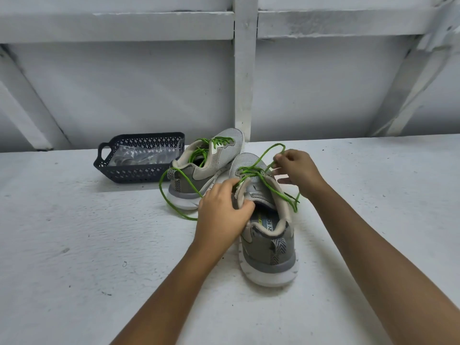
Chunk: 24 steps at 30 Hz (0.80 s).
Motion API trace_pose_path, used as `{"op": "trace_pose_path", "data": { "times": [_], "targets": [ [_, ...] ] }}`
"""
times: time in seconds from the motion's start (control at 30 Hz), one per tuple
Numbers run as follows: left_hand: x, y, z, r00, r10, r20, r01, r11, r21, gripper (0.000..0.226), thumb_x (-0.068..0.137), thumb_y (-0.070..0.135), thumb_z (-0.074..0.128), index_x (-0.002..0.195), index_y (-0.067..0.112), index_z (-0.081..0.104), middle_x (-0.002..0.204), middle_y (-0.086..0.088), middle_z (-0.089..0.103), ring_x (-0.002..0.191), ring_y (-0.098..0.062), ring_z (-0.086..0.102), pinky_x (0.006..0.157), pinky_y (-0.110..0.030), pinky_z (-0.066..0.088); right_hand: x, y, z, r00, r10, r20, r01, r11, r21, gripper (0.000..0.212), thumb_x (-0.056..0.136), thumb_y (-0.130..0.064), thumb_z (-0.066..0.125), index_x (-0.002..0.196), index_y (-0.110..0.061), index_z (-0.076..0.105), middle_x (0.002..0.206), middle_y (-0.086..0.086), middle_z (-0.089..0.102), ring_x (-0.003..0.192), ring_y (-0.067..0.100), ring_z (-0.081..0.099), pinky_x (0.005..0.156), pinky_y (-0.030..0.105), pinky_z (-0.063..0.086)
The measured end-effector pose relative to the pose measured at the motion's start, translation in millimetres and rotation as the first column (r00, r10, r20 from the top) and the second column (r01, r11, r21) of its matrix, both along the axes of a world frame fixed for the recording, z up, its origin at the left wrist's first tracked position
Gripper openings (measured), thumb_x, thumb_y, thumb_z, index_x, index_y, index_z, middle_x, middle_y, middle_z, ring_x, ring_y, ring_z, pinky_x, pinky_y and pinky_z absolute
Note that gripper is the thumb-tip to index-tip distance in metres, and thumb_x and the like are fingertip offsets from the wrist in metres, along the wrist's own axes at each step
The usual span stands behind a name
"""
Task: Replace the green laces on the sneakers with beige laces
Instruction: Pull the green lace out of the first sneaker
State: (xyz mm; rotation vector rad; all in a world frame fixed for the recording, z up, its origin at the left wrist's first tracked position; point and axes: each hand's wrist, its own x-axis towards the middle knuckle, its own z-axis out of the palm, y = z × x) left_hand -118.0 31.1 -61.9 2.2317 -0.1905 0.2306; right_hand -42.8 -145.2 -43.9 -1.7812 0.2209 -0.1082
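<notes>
Now L grip (224,207) holds near sneaker (268,245) tongue, R grip (296,168) pinches green lace (280,195); basket (134,173) contents unclear

The left hand (224,210) grips the tongue of the near sneaker (268,245) while the right hand (297,170) pinches its green lace (249,169), with the far sneaker (206,165) and a dark basket (139,174) farther left on the tabletop (99,245)

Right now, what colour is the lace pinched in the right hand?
Bright green; the head view shows the lace in the right hand clearly.
</notes>
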Motion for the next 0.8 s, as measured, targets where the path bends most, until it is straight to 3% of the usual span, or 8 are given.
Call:
{"op": "trace_pose_path", "data": {
  "times": [0.1, 0.17, 0.27, 0.33, 0.4, 0.53, 0.63, 0.8],
  "targets": [
    [-1, 1, 1, 1.000, 0.002, -0.005, -0.002, 1.000, 0.004, 0.062, 0.070, 0.041, 0.045, 0.128, 0.022, 0.053, 0.116, 0.004, 0.057, 0.115, -0.015, 0.047, 0.101, -0.040, 0.037, 3, 4, -1, 0.990, -0.139, 0.037, 0.129, 0.970, 0.205, 0.025, 0.100, -0.014, 0.040, 0.079, -0.011, 0.052, 0.072, 0.005, 0.054, 0.061, 0.013, 0.058, 0.046, 0.019, 0.050],
    [-1, 1, 1, 1.000, 0.008, -0.006, -0.008, 1.000, 0.008, 0.062, 0.070, 0.041, 0.045, 0.127, 0.021, 0.053, 0.116, 0.004, 0.057, 0.115, -0.015, 0.047, 0.101, -0.041, 0.037, 3, 9, -6, 0.988, -0.151, 0.013, 0.144, 0.961, 0.237, 0.023, 0.100, -0.017, 0.041, 0.083, -0.008, 0.054, 0.070, 0.005, 0.053, 0.059, 0.014, 0.056, 0.049, 0.020, 0.050],
    [-1, -1, 1, 1.000, 0.010, 0.007, -0.010, 1.000, 0.008, 0.061, 0.070, 0.040, 0.045, 0.126, 0.020, 0.054, 0.115, 0.003, 0.057, 0.115, -0.016, 0.047, 0.101, -0.040, 0.037, 0, 12, -12, 1.000, 0.013, -0.019, -0.015, 0.997, -0.079, 0.028, 0.095, -0.026, 0.055, 0.089, 0.000, 0.063, 0.067, 0.005, 0.056, 0.057, 0.012, 0.051, 0.054, 0.019, 0.042],
    [-1, -2, 0, 1.000, 0.011, 0.024, -0.011, 1.000, 0.011, 0.059, 0.070, 0.039, 0.045, 0.125, 0.019, 0.055, 0.116, 0.002, 0.056, 0.115, -0.017, 0.046, 0.101, -0.039, 0.037, 0, 8, -11, 0.994, 0.105, -0.031, -0.110, 0.944, -0.311, 0.027, 0.090, -0.026, 0.062, 0.088, -0.001, 0.068, 0.071, 0.008, 0.062, 0.060, 0.012, 0.051, 0.058, 0.021, 0.043],
    [-2, -2, -1, 0.999, 0.027, 0.045, -0.027, 1.000, -0.003, 0.057, 0.070, 0.039, 0.046, 0.122, 0.018, 0.057, 0.118, 0.001, 0.053, 0.117, -0.018, 0.045, 0.101, -0.037, 0.037, 2, 5, -10, 0.995, 0.096, -0.006, -0.091, 0.917, -0.388, 0.022, 0.089, -0.021, 0.063, 0.088, 0.000, 0.069, 0.074, 0.009, 0.066, 0.060, 0.011, 0.056, 0.067, 0.027, 0.048],
    [-3, -2, -5, 0.989, 0.065, 0.135, -0.067, 0.998, 0.016, 0.055, 0.071, 0.042, 0.043, 0.115, 0.016, 0.062, 0.117, -0.001, 0.047, 0.116, -0.018, 0.041, 0.097, -0.032, 0.038, 10, -2, -3, 0.990, -0.086, 0.111, 0.107, 0.975, -0.196, 0.012, 0.093, -0.010, 0.056, 0.085, -0.003, 0.063, 0.069, 0.006, 0.062, 0.048, 0.005, 0.063, 0.053, 0.023, 0.055],
    [-3, -2, -5, 0.990, 0.074, 0.124, -0.077, 0.997, 0.015, 0.048, 0.073, 0.033, 0.049, 0.115, 0.016, 0.062, 0.117, 0.000, 0.049, 0.116, -0.016, 0.039, 0.097, -0.029, 0.036, 14, -13, 8, 0.968, -0.204, 0.150, 0.206, 0.979, 0.000, 0.012, 0.093, -0.012, 0.055, 0.086, -0.004, 0.062, 0.069, 0.007, 0.060, 0.051, 0.010, 0.064, 0.052, 0.023, 0.054],
    [-4, -3, 0, 0.999, 0.004, 0.033, -0.002, 0.998, -0.069, 0.036, 0.082, 0.019, 0.057, 0.119, 0.016, 0.058, 0.114, 0.002, 0.053, 0.101, -0.012, 0.052, 0.086, -0.027, 0.042, -3, -4, 5, 0.988, 0.129, -0.085, -0.134, 0.989, -0.065, 0.022, 0.090, -0.020, 0.063, 0.094, 0.001, 0.064, 0.070, 0.006, 0.057, 0.057, 0.012, 0.054, 0.046, 0.017, 0.048]
  ]
}}
